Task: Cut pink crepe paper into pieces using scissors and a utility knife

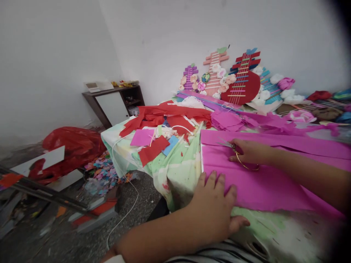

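A large magenta sheet (pixel 263 186), which looks like crepe paper or felt, lies across the near right of the table. My left hand (pixel 214 204) rests flat near its left edge, fingers spread and fingertips on the sheet. In my right hand (pixel 244 149) is a pair of scissors (pixel 246 166) with gold-coloured handles. Their blades point left over the sheet, near the lower edge of a long magenta strip (pixel 274 140) along its far side. Whether the blades touch the material I cannot tell. A white edge shows along the sheet's left side.
Red scraps (pixel 164 117), a pink square (pixel 142 137) and a blue piece (pixel 170 145) lie left of the sheet on the patterned tablecloth (pixel 161 175). Decorated guitar shapes (pixel 241 86) lean on the wall behind. A white cord (pixel 134 190) hangs off the table's left side.
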